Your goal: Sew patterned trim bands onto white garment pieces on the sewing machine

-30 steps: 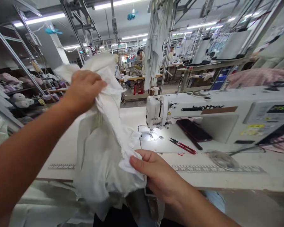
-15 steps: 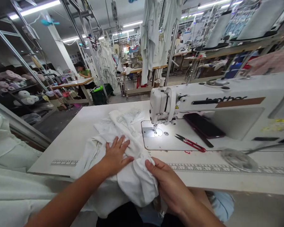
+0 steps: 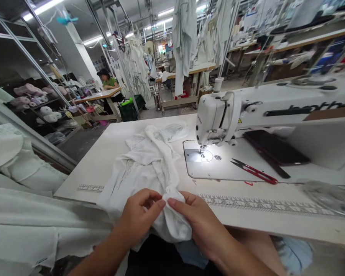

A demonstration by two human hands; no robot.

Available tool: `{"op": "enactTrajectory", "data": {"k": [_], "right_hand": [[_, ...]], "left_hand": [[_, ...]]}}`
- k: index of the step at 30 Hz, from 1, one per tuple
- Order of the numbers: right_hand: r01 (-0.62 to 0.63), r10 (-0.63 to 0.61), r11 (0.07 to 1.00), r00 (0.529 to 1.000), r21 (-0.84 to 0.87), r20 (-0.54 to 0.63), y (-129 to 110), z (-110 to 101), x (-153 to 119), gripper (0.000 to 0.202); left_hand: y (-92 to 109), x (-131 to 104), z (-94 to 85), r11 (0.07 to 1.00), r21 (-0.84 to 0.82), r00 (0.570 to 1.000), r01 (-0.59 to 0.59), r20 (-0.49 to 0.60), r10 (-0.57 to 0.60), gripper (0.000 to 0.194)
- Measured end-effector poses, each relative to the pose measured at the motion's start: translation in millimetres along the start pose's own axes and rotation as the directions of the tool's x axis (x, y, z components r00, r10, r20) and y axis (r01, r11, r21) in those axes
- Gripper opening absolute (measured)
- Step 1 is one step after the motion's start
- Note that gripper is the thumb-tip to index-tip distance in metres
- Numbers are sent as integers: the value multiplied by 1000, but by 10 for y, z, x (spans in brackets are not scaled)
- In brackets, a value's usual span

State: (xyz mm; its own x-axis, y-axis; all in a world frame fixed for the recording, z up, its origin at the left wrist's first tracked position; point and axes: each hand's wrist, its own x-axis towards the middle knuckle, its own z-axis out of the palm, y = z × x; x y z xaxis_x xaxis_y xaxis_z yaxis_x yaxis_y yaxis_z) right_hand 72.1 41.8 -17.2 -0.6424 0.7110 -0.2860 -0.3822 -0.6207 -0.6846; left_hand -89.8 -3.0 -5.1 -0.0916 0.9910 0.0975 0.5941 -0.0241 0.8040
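A crumpled white garment [image 3: 143, 165] lies on the sewing table and hangs over its front edge. My left hand [image 3: 142, 212] pinches its edge between thumb and fingers. Close beside it, thumbs nearly meeting, my right hand [image 3: 194, 211] grips the same edge, with a fold of cloth bulging below. Right of the garment stands a white sewing machine [image 3: 218, 115], its lamp lighting the needle plate [image 3: 198, 155]. No cloth lies under the presser foot [image 3: 202, 151].
Red-handled thread snips [image 3: 254, 170] and a dark phone [image 3: 276, 147] lie on the machine bed. A printed ruler [image 3: 247, 204] runs along the front edge, near a clear round dish [image 3: 332, 197]. White fabric [image 3: 40, 222] hangs at the left. A person [image 3: 109, 81] sits at a far table.
My left hand has left its flat position on the cloth and come back to pinch the edge beside my right hand. The view has shifted, so the machine appears farther right.
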Motion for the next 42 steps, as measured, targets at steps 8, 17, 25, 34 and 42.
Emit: {"op": "enactTrajectory", "data": {"k": [8, 17, 25, 34, 42], "right_hand": [[11, -11, 1000, 1000, 0, -21, 113, 94, -14, 31], [-84, 84, 995, 996, 44, 21, 87, 134, -34, 25], [-135, 135, 991, 991, 27, 3, 78, 134, -52, 15], [96, -85, 898, 995, -429, 44, 91, 83, -75, 28], [332, -202, 601, 943, -727, 265, -22, 44, -141, 19]], "left_hand": [[-15, -114, 146, 969, 95, 928, -226, -280, 244, 7], [-46, -55, -192, 482, 458, 592, -747, 128, 796, 16], [-108, -30, -426, 340, 376, 477, -862, 373, 796, 27], [239, 11, -431, 730, 222, 756, -646, 318, 573, 13], [422, 49, -429, 980, 132, 915, 147, 359, -186, 4]]}}
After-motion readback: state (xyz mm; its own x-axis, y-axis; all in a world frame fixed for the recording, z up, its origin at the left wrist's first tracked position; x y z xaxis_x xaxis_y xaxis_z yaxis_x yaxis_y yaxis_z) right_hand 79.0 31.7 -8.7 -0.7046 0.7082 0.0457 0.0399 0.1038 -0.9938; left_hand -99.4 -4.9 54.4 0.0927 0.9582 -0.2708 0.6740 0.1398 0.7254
